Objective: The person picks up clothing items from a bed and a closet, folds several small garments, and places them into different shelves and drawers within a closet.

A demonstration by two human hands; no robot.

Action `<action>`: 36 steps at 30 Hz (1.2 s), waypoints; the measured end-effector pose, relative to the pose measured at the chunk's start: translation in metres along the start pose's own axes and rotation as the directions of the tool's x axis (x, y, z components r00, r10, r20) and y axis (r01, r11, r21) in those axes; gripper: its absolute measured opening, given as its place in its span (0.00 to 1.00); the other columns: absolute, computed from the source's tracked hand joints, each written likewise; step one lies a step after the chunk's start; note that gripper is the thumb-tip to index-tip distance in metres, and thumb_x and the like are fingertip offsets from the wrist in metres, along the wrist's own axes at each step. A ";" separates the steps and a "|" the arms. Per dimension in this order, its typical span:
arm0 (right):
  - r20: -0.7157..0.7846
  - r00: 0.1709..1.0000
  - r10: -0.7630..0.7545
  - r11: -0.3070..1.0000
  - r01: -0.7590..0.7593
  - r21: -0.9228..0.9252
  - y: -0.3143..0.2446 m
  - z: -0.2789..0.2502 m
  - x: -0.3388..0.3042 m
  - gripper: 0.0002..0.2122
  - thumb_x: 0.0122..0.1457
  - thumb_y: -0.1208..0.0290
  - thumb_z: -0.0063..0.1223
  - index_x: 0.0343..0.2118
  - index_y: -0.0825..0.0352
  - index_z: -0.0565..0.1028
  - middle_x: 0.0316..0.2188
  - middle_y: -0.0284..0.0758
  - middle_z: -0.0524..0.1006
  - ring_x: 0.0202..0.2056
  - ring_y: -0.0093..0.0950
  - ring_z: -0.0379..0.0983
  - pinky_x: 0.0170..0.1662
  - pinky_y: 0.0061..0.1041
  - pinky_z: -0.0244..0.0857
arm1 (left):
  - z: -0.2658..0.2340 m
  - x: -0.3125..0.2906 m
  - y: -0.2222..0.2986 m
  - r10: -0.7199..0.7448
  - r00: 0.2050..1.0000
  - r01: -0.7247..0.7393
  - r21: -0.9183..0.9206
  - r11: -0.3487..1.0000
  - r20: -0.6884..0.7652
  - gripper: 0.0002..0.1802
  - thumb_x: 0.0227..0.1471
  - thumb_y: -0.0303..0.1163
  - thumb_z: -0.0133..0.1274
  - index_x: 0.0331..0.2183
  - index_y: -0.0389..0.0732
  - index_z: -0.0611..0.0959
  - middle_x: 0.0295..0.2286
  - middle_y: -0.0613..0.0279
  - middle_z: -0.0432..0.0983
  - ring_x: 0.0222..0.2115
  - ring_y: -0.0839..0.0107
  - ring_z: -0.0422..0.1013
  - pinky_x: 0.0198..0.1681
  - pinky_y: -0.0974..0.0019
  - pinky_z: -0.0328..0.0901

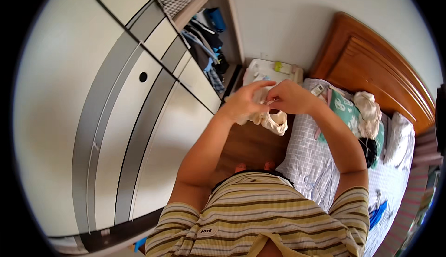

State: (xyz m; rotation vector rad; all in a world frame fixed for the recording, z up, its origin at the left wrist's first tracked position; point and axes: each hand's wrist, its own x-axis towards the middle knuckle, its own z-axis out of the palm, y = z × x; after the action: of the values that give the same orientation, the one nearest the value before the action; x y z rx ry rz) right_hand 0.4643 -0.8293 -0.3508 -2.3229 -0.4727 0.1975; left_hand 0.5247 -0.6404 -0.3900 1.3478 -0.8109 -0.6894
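Note:
A cream-coloured garment [277, 126] hangs in the air below my two hands, with a rounded opening in its gathered edge. My right hand [291, 97] is bent over with its fingertips pinched together at the top of that opening. On the other side, my left hand [246, 103] is against the cloth, its thumb and forefinger curved towards the right hand. Some of the cloth shows below and to the left of this hand, and its other fingers are hidden. The garment's exact kind cannot be made out.
A white wardrobe [153, 117] with grey bands fills the left, with clothes [204, 43] hanging in its open far section. To the right is a bed with a checked cover [304, 138], a green pillow [344, 110], crumpled cream cloth [367, 110] and a wooden headboard [371, 62]. A white box [262, 65] stands ahead.

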 end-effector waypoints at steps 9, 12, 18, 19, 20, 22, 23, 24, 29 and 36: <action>0.031 0.989 -0.146 0.905 0.121 0.407 0.024 0.020 0.066 0.22 0.40 0.70 0.60 0.42 0.64 0.71 0.30 0.34 0.73 0.28 0.25 0.66 0.32 0.25 0.61 | -0.028 -0.021 0.020 -0.228 0.949 0.228 -0.026 0.973 -0.220 0.46 0.38 0.21 0.57 0.59 0.40 0.57 0.44 0.64 0.66 0.33 0.80 0.69 0.29 0.77 0.64; 0.255 0.959 -0.124 0.942 0.033 0.335 0.030 0.022 0.084 0.32 0.36 0.71 0.64 0.49 0.70 0.68 0.34 0.34 0.73 0.33 0.24 0.66 0.36 0.23 0.61 | -0.037 -0.023 0.025 -0.301 0.936 0.310 0.023 0.950 -0.180 0.48 0.36 0.20 0.55 0.60 0.41 0.56 0.47 0.62 0.65 0.38 0.77 0.69 0.37 0.74 0.65; 0.398 0.872 -0.286 0.816 0.004 0.578 0.048 0.042 0.123 0.32 0.36 0.78 0.64 0.50 0.71 0.67 0.38 0.34 0.73 0.40 0.26 0.69 0.45 0.25 0.63 | -0.063 -0.015 0.019 -0.253 0.962 0.262 0.092 0.961 -0.099 0.50 0.33 0.21 0.55 0.60 0.41 0.56 0.51 0.56 0.63 0.52 0.71 0.59 0.56 0.68 0.53; 0.426 0.857 -0.291 0.783 -0.042 0.621 0.045 0.044 0.128 0.32 0.36 0.80 0.64 0.50 0.71 0.67 0.39 0.34 0.73 0.41 0.26 0.69 0.46 0.25 0.63 | -0.070 -0.016 0.018 -0.261 0.962 0.268 0.113 0.957 -0.073 0.50 0.33 0.21 0.55 0.60 0.40 0.56 0.51 0.56 0.62 0.52 0.71 0.59 0.56 0.68 0.54; 0.396 0.885 -0.245 0.855 0.005 0.518 0.042 0.043 0.133 0.28 0.37 0.76 0.64 0.46 0.71 0.71 0.36 0.37 0.75 0.40 0.30 0.72 0.46 0.29 0.63 | -0.078 -0.015 0.013 -0.209 0.974 0.220 0.147 0.964 -0.082 0.49 0.35 0.21 0.56 0.61 0.41 0.55 0.48 0.56 0.67 0.48 0.71 0.64 0.54 0.67 0.57; 0.361 0.921 -0.146 0.967 0.055 0.249 0.034 0.042 0.153 0.24 0.38 0.72 0.63 0.42 0.70 0.74 0.34 0.40 0.76 0.39 0.32 0.73 0.44 0.30 0.64 | -0.097 -0.011 0.008 -0.252 0.961 0.269 0.154 0.951 -0.116 0.49 0.35 0.21 0.57 0.61 0.41 0.55 0.43 0.57 0.70 0.43 0.71 0.67 0.50 0.67 0.60; 0.303 0.951 -0.061 0.996 0.079 -0.045 0.033 0.039 0.164 0.20 0.38 0.69 0.63 0.38 0.69 0.77 0.32 0.42 0.77 0.37 0.34 0.74 0.43 0.31 0.64 | -0.107 -0.007 0.005 -0.294 0.943 0.318 0.161 0.934 -0.156 0.49 0.36 0.20 0.57 0.61 0.42 0.55 0.39 0.58 0.73 0.39 0.72 0.70 0.47 0.67 0.63; 0.291 0.955 -0.048 0.996 0.066 -0.052 0.040 0.041 0.175 0.20 0.38 0.69 0.63 0.38 0.69 0.77 0.32 0.42 0.77 0.37 0.34 0.74 0.43 0.31 0.64 | -0.121 -0.007 0.000 -0.283 0.933 0.347 0.355 0.868 -0.221 0.45 0.38 0.19 0.57 0.59 0.42 0.59 0.30 0.60 0.76 0.32 0.74 0.72 0.40 0.69 0.65; -0.070 0.934 -0.350 0.937 0.348 -0.038 0.060 0.042 0.217 0.15 0.42 0.61 0.58 0.30 0.68 0.79 0.22 0.42 0.77 0.27 0.37 0.74 0.31 0.34 0.66 | -0.185 0.007 -0.037 -0.306 0.915 0.379 0.303 0.874 -0.262 0.36 0.39 0.19 0.58 0.54 0.40 0.68 0.30 0.60 0.77 0.32 0.76 0.72 0.38 0.70 0.65; 0.064 0.981 0.181 0.680 -0.172 0.713 0.114 0.052 0.284 0.09 0.53 0.70 0.52 0.24 0.71 0.74 0.13 0.32 0.72 0.15 0.18 0.66 0.19 0.18 0.59 | -0.281 0.063 -0.053 -0.124 0.891 0.413 0.668 0.620 -0.436 0.16 0.39 0.24 0.58 0.36 0.35 0.80 0.34 0.58 0.78 0.41 0.64 0.72 0.42 0.63 0.66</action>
State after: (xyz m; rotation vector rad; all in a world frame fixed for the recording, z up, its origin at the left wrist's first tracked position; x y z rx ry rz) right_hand 0.7431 -0.7597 -0.4686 -1.5763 -0.1115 0.3867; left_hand 0.7943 -0.5413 -0.4470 2.3287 -0.6057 -0.3019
